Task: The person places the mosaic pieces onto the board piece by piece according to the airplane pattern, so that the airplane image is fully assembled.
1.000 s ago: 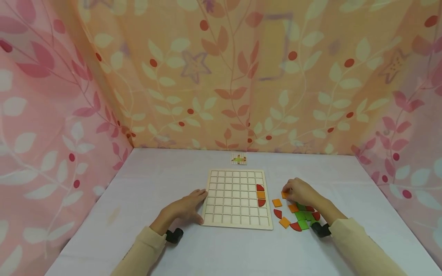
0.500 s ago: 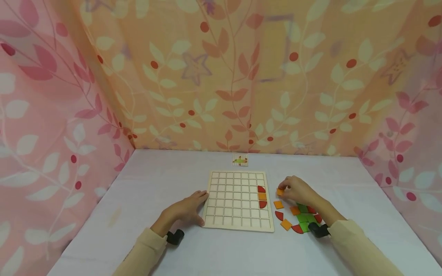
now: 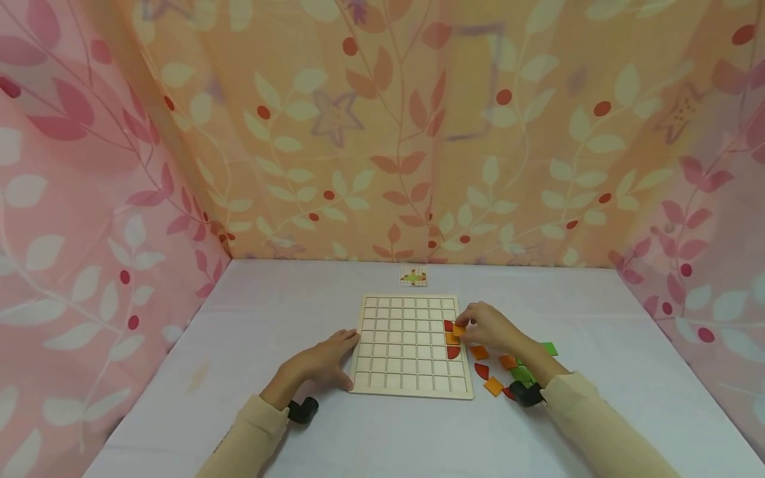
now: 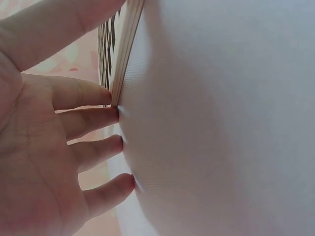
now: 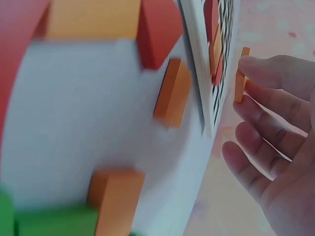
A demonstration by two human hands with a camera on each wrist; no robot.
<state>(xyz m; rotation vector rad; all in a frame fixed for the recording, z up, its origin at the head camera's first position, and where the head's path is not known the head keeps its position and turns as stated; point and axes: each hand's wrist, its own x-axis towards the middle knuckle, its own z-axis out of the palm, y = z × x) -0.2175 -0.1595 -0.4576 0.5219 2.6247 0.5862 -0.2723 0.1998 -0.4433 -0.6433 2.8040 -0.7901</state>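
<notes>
A wooden grid board lies on the white table, with a red quarter-circle tile, an orange square and another red tile in its right column. My left hand rests against the board's left edge, fingers extended; in the left wrist view the fingertips touch the edge and the tabletop. Over the board's right edge my right hand pinches an orange square tile between thumb and fingers, above the tiles in the column. The other fingers are loosely bent.
Loose tiles lie right of the board: orange squares, a red quarter-circle and green squares, some hidden under the right forearm. A small pattern card lies behind the board. Patterned curtains hang around the table.
My right hand has picked up an orange square tile from the loose tiles and carried it left to the board's right edge. The left hand has stayed at the board.
</notes>
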